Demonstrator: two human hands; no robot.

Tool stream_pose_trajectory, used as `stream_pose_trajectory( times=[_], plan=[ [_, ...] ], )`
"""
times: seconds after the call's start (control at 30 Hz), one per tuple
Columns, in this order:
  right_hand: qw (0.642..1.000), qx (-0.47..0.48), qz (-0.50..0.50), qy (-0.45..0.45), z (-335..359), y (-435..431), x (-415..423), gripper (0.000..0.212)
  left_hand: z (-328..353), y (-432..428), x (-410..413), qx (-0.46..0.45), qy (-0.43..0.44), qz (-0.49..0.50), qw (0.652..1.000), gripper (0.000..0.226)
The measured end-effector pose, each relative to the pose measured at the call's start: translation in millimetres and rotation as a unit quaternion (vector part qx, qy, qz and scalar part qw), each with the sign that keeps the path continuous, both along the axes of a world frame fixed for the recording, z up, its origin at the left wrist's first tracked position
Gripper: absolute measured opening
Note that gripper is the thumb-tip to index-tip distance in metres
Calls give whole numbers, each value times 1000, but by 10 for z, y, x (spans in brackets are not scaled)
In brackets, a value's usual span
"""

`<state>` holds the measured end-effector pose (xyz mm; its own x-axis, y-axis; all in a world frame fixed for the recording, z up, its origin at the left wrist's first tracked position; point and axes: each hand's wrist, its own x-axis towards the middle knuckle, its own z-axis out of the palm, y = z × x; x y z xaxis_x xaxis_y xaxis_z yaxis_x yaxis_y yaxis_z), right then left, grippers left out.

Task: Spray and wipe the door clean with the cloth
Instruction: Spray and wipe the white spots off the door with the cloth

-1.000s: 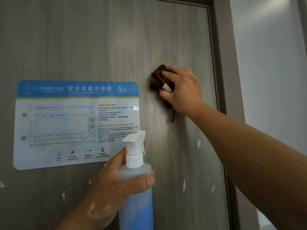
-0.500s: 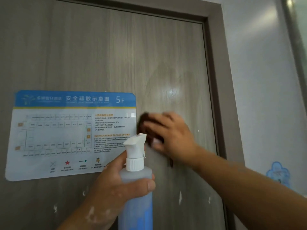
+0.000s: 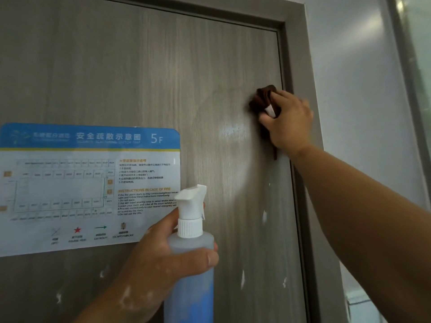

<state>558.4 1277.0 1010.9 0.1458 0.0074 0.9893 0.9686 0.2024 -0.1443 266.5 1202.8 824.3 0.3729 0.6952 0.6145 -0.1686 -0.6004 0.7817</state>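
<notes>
A grey wood-grain door [image 3: 144,73] fills the view. My right hand [image 3: 288,122] presses a bunched dark brown cloth [image 3: 261,99] flat against the door near its right edge, beside the frame. A wet, shiny patch [image 3: 231,134] lies just left of the cloth. My left hand [image 3: 161,264] grips a clear spray bottle [image 3: 190,271] with blue liquid and a white trigger head, held upright low in front of the door, nozzle toward the door.
A laminated blue-and-white evacuation plan [image 3: 88,187] is stuck to the door at the left. White paint flecks [image 3: 242,278] dot the lower door. The grey door frame [image 3: 300,66] and a pale wall [image 3: 363,113] lie to the right.
My right hand swept the cloth down and left toward the sign, then up and right to the door's edge. The view tilted upward. The bottle hand stayed put.
</notes>
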Motion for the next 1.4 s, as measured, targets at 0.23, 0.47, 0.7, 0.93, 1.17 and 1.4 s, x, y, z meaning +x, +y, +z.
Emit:
stream_pose_trajectory(
  times=[0.23, 0.47, 0.7, 0.93, 1.17, 1.4],
  plan=[
    [996, -37, 7, -75, -262, -109, 142, 46, -53, -59, 294, -7, 28, -33, 999, 58],
    [989, -46, -7, -142, -589, -105, 327, 40, -200, -27, 597, -32, 57, -51, 997, 67],
    [988, -45, 9, -144, -611, -121, 332, 42, -171, -66, 775, -23, 61, -35, 997, 60],
    [989, -47, 4, -140, -609, -92, 342, 44, -151, -79, 794, 4, 51, 9, 999, 57],
    [992, -23, 19, -124, -881, -67, 305, 46, -144, -87, 734, -32, 39, -66, 997, 59],
    [984, -34, 58, -166, -2760, -42, 235, 56, -211, -103, 688, -31, 29, -62, 997, 59]
  ],
)
